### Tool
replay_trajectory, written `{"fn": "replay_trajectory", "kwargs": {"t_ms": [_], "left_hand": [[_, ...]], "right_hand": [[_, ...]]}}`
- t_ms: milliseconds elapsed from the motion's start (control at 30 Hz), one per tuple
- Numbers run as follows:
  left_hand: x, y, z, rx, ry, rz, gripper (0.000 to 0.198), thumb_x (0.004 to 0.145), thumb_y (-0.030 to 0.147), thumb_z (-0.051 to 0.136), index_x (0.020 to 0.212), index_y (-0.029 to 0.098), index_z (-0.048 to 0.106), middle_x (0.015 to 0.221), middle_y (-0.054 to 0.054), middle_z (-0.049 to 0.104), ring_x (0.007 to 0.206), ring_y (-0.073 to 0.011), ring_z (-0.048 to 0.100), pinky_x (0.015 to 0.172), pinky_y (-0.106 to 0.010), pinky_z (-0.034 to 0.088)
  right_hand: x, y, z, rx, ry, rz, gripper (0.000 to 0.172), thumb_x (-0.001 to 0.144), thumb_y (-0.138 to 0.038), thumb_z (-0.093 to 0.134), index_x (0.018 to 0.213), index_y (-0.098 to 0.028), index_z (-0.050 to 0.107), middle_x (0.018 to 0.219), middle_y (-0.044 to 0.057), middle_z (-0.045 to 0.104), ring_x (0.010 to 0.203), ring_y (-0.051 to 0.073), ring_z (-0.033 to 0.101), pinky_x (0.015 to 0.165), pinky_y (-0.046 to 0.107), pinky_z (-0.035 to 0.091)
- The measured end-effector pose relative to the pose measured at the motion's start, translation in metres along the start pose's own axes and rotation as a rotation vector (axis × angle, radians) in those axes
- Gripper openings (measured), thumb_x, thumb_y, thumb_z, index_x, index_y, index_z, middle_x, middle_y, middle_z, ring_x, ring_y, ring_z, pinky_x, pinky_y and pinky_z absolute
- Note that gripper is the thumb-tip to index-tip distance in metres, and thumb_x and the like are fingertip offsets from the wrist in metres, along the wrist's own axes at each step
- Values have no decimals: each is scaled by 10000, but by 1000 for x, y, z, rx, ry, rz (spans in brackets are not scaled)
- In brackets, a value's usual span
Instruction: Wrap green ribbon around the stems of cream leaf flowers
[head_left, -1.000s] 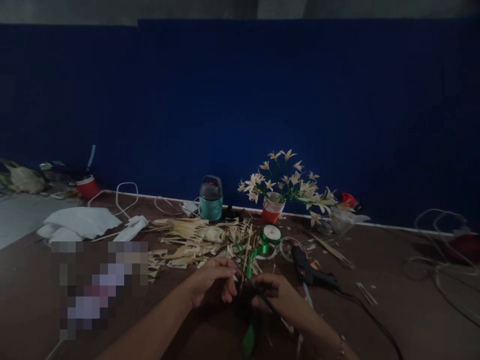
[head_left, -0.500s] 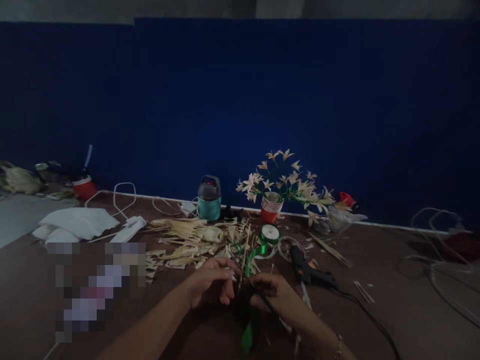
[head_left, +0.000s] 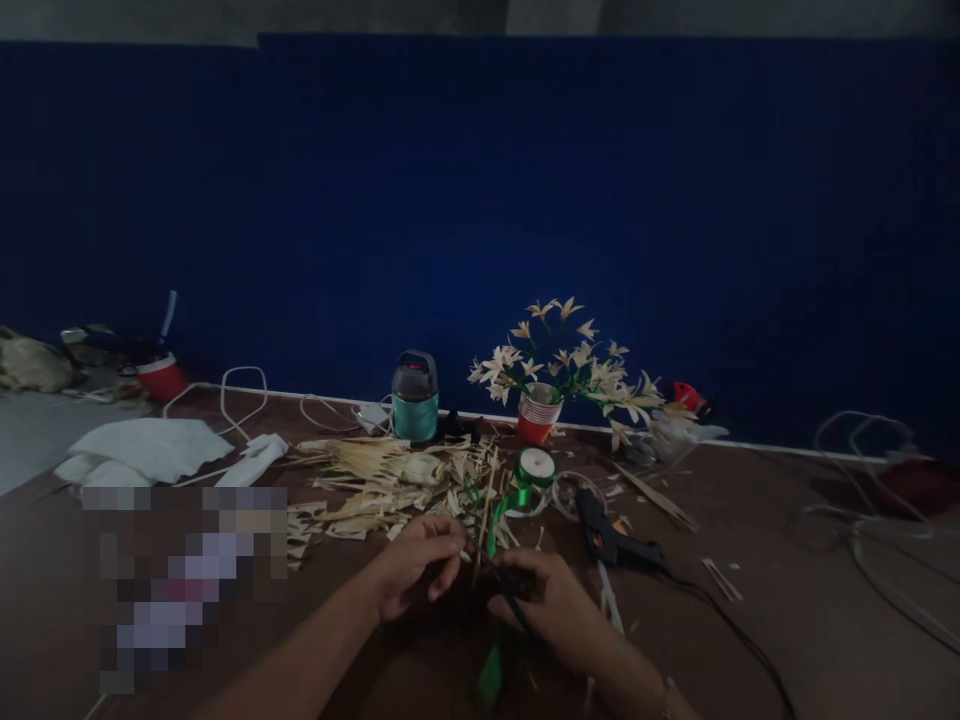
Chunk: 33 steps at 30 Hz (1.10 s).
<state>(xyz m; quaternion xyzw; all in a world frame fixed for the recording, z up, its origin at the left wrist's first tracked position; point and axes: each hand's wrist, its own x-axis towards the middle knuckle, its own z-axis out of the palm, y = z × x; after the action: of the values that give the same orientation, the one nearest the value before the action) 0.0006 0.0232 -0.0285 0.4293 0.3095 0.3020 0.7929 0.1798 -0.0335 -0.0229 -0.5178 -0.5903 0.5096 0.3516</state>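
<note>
My left hand [head_left: 420,565] is curled, with thumb and index finger pinched at the upper end of a thin dark item. What lies between those fingertips is too small to tell. My right hand [head_left: 544,605] is closed around a dark slender tool [head_left: 511,600] that slants up toward the left fingertips; its exact kind is unclear in the dim light. Green ribbon [head_left: 491,675] hangs between my hands, coming from the spool [head_left: 537,466] beyond them. Pale dried husk pieces [head_left: 382,470] lie past my left hand.
A black glue gun [head_left: 619,540] with its cord lies to the right. Behind stand a red paper cup [head_left: 535,425] with pale handmade flowers [head_left: 585,375] and a teal canister [head_left: 415,412]. White cloth [head_left: 150,448] lies at the left, and thin strips [head_left: 721,580] at the right.
My left thumb and fingers have drawn closer together at the dark item's end. The dark tool in my right hand has shifted slightly. The whole view has moved a little.
</note>
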Motion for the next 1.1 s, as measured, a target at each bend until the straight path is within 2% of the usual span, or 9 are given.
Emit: {"fn": "replay_trajectory", "kwargs": {"t_ms": [67,167,367,500,633,833,1100], "left_hand": [[-1,0,2,7,10,16,176,708,285,607,641,132,551,338,54,460,257,-18,241,300,-164,96],[-2,2,4,17,12,41,221,704,325,619,631,126,556,352,51,446,299,-19,236,339,-175,71],[-2,2,5,75,27,72,227,699,322,626,620,125,546,364,56,429,341,-30,282,381,-189,103],[0,0,6,130,47,57,224,644,307,664,598,135,527,375,56,452,348,-40,326,384,-187,132],[-1,1,7,163,57,38,228,633,317,662,596,131,537,364,62,445,336,-35,307,380,-188,135],[-2,3,8,171,78,38,228,603,313,672,586,128,540,361,63,436,333,-32,303,378,-188,132],[-1,3,7,232,113,19,147,594,231,649,563,128,549,344,62,444,316,-33,302,362,-183,137]], "right_hand": [[-1,-2,2,-14,20,-4,198,616,-211,642,793,-124,648,679,2,610,634,138,534,570,197,413],[-3,-6,4,22,32,-8,191,614,-215,624,777,-119,649,712,22,627,670,156,555,608,211,429],[-4,-6,7,-10,49,23,192,614,-208,606,781,-119,640,717,32,627,667,156,558,601,214,435],[-3,-2,8,-96,91,-42,218,621,-200,614,827,-131,634,734,24,612,676,151,536,609,215,429],[-3,1,9,-142,70,-87,136,649,-179,567,755,-130,637,682,13,583,646,138,506,582,202,404],[-5,2,8,-235,83,-119,65,621,-115,518,617,-130,581,558,-33,450,543,92,392,479,174,314],[-4,0,9,-212,72,-56,77,601,-140,555,675,-143,577,594,-36,453,557,91,384,491,168,315]]}}
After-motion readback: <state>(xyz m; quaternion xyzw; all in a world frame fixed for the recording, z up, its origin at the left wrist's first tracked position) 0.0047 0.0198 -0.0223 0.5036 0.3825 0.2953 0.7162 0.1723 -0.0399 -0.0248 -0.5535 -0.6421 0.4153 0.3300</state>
